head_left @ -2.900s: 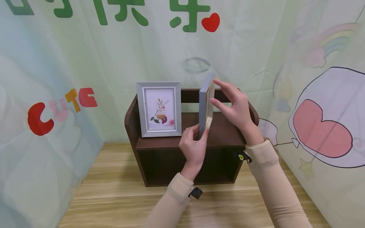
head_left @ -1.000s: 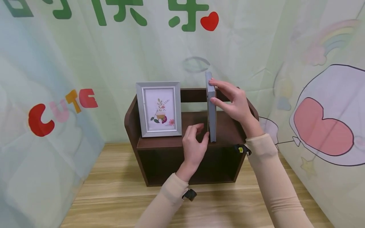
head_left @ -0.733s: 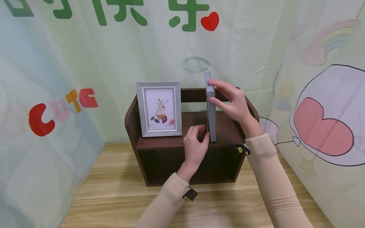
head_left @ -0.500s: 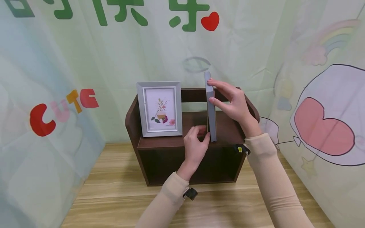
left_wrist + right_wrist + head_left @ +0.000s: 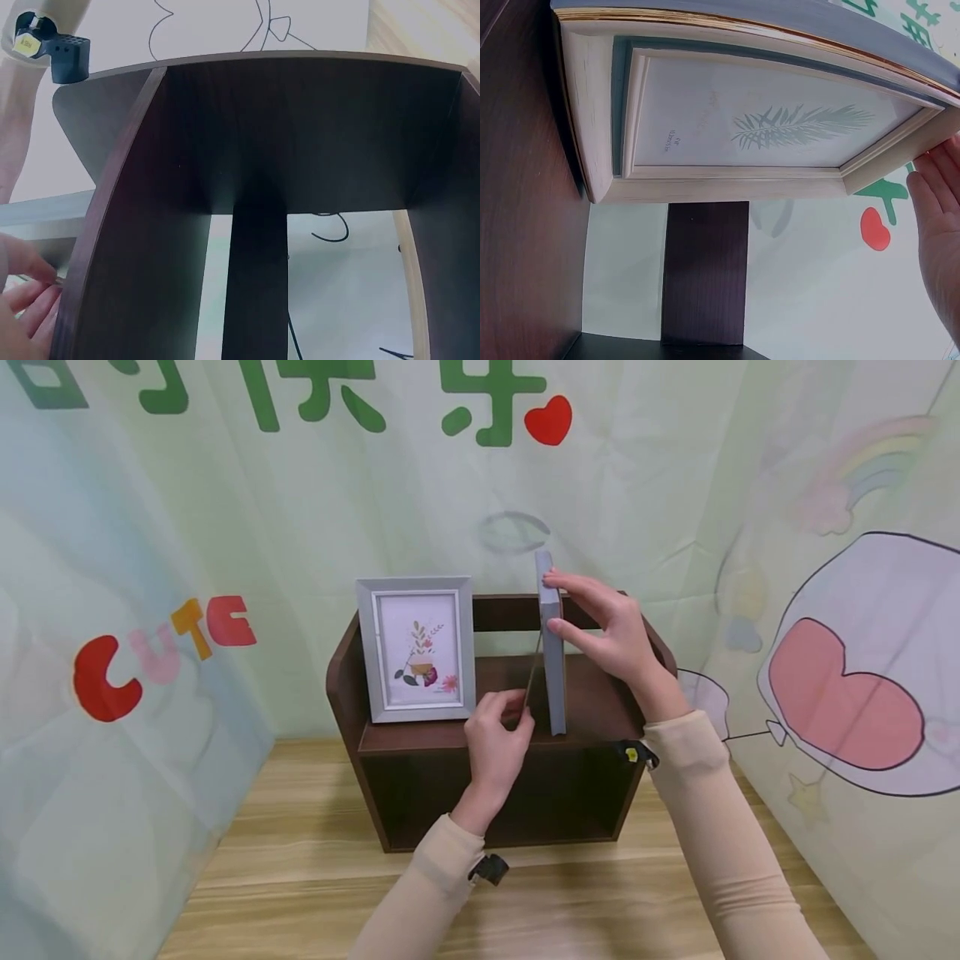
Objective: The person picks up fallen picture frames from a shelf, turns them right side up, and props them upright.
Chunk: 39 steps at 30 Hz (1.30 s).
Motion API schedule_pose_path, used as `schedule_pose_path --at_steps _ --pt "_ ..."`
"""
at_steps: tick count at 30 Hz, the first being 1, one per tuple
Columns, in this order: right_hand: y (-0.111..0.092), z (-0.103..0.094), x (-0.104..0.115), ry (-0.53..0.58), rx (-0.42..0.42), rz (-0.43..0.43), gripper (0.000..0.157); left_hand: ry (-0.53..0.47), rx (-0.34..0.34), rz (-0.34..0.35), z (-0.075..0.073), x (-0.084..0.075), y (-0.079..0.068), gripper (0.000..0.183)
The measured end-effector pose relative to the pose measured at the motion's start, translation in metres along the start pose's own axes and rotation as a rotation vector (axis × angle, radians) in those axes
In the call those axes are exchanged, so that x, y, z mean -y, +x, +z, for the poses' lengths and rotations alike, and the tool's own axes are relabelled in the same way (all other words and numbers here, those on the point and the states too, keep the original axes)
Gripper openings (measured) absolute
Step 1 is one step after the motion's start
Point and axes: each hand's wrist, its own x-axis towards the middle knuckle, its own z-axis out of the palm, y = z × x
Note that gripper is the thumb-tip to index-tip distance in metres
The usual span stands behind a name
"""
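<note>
A picture frame [image 5: 553,677] with a grey edge stands upright, seen edge-on in the head view. The right wrist view shows its cream front and a leaf print [image 5: 802,127]. My right hand [image 5: 611,622] holds its upper part between thumb and fingers; in the right wrist view only part of that hand shows. My left hand [image 5: 495,739] pinches the thin back stand [image 5: 533,675] of this frame, which is angled away from the frame's left side. A second grey picture frame [image 5: 468,652] with a flower print stands to the left, apart from both hands.
A dark brown two-level shelf [image 5: 420,737] carries both frames on its upper level, with raised sides and a back rail. It stands on a wood-grain surface [image 5: 285,860]. Printed fabric [image 5: 315,502] hangs behind and at both sides.
The held frame has turned edge-on and moved slightly right since the earliest frame. My left hand has left its lower edge and drawn the back stand leftward. The right hand keeps its hold.
</note>
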Motion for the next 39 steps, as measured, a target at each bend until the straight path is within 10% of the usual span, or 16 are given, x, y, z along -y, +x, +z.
schedule_pose_path --at_steps 39 --pt "0.014 0.025 0.004 -0.115 0.068 -0.021 0.043 0.168 -0.103 0.049 -0.03 0.017 0.011 0.009"
